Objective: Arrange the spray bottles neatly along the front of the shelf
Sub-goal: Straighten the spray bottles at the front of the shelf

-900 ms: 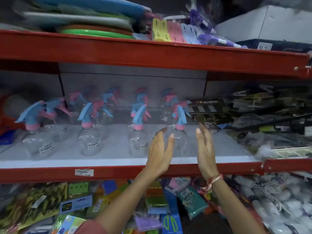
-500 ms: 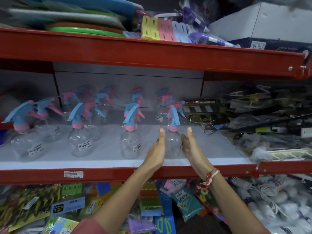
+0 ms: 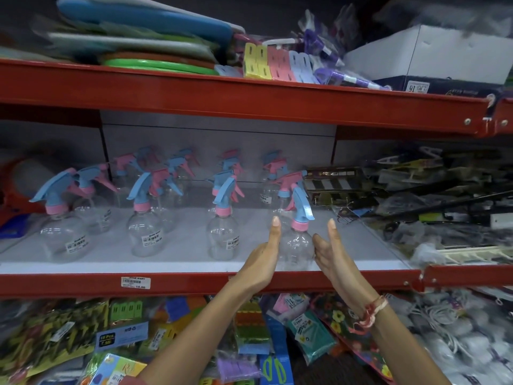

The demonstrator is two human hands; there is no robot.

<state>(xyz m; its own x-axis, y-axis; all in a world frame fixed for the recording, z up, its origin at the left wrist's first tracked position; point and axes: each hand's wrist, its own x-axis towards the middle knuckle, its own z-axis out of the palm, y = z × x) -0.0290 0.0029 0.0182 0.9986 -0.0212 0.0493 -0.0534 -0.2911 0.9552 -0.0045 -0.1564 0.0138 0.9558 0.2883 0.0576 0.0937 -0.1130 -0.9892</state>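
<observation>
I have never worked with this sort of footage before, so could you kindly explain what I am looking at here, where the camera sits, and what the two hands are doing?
There is no machine here: a person wears a wide-angle camera on the head, looking forward and down, so you see their own two bare arms reaching into a shop shelf with a red front edge. On the shelf stand clear spray bottles with blue and pink trigger tops, several along the front and more behind. The left hand and the right hand, which has a red and white thread at the wrist, cup the rightmost front spray bottle from either side. Both hands are open with fingers straight, pressing on its sides rather than wrapping around it. The bottle stands upright near the front edge. Packaged goods fill the shelves above, below and to the right.
</observation>
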